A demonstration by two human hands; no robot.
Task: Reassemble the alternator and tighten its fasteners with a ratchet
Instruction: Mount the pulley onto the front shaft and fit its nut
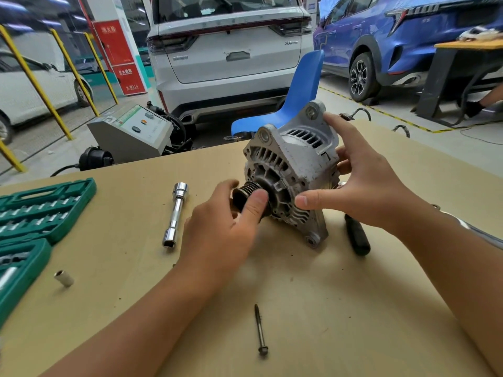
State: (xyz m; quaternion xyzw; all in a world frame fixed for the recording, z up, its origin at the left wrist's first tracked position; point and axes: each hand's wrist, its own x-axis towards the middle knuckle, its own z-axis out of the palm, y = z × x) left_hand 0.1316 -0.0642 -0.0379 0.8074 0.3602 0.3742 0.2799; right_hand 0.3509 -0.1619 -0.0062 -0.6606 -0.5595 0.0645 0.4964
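The left hand (223,227) pinches the ribbed pulley (246,193) of the alternator (291,170), while the right hand (364,183) spreads wide, gripping its grey body propped on the desk (326,308). Around it lie a long bolt (260,330), a black handle (357,235), a socket extension (175,213), a loose socket (64,278) and a green tool case (40,210).

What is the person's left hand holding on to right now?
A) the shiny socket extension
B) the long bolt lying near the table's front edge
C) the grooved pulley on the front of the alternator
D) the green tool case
C: the left hand has its thumb and fingers around the grooved pulley on the alternator, while the bolt lies untouched on the table.
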